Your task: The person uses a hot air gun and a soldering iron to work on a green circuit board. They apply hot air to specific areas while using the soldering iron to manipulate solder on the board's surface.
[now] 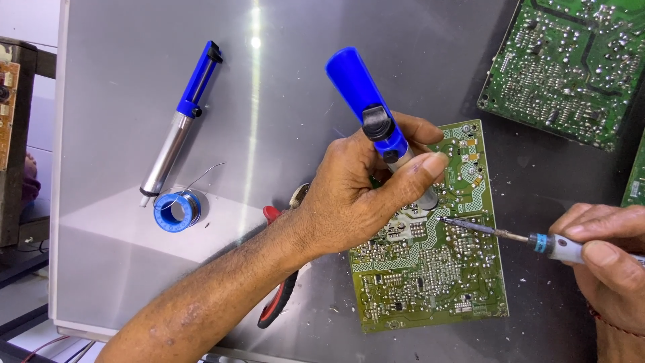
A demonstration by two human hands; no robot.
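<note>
Lying flat on the grey table (134,269), the green circuit board (430,282) is sitting under both our hands. We are wrapping our left hand (356,195) tightly around a blue desoldering pump (368,107), its tip touching the board. We are pinching a soldering iron (531,240) in our right hand (605,259), its tip meeting the board just right of the pump's nozzle.
</note>
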